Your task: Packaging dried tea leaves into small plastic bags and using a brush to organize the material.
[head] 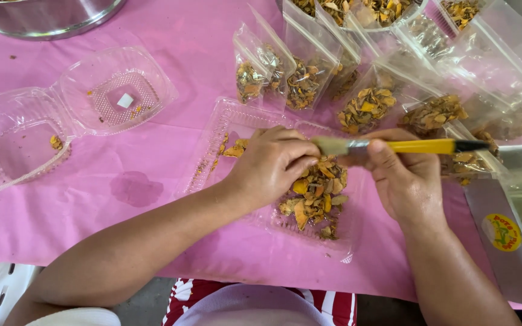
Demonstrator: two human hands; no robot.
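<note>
filled bags point(309, 78) crowd behind tray point(225, 121), hands point(273, 163).

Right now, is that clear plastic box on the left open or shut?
Open. The clear plastic box lies spread flat on the pink cloth, both halves facing up, with only a few yellow crumbs inside.

Bright, soft daylight all over.
The shiny clear plastic bags point(394, 66) glare white, shadows stay faint, and the picture is mostly sharp.
</note>
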